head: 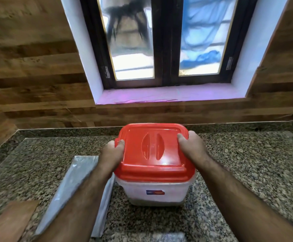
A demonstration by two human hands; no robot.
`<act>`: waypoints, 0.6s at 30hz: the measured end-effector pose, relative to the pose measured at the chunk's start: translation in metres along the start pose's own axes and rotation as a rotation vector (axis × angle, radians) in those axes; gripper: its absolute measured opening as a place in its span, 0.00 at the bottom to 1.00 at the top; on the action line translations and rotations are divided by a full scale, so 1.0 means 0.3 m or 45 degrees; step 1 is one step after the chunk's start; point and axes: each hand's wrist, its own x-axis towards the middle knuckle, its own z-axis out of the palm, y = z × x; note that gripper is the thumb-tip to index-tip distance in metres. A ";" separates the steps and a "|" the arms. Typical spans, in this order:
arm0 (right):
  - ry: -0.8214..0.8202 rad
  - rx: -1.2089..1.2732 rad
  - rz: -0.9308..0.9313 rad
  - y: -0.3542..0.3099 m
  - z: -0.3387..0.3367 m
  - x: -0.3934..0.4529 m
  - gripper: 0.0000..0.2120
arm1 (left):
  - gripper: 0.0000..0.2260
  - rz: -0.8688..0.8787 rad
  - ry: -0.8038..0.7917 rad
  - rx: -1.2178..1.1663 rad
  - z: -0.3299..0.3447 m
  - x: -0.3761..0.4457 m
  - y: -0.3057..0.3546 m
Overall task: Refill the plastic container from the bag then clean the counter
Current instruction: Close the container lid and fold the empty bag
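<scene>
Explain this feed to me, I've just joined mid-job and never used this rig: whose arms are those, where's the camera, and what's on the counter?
There is no robot: the arms belong to a person wearing a wide-angle camera on the head, looking forward and down. This is the only view. The left hand and right hand grip opposite edges of the red lid, which sits on the white plastic container. The container stands on a speckled granite counter below a window. A clear plastic bag lies flat to the container's left, partly under the left forearm.
</scene>
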 end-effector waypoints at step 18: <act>-0.171 -0.051 0.186 0.078 0.037 0.033 0.27 | 0.24 -0.034 -0.095 0.272 0.016 -0.010 -0.036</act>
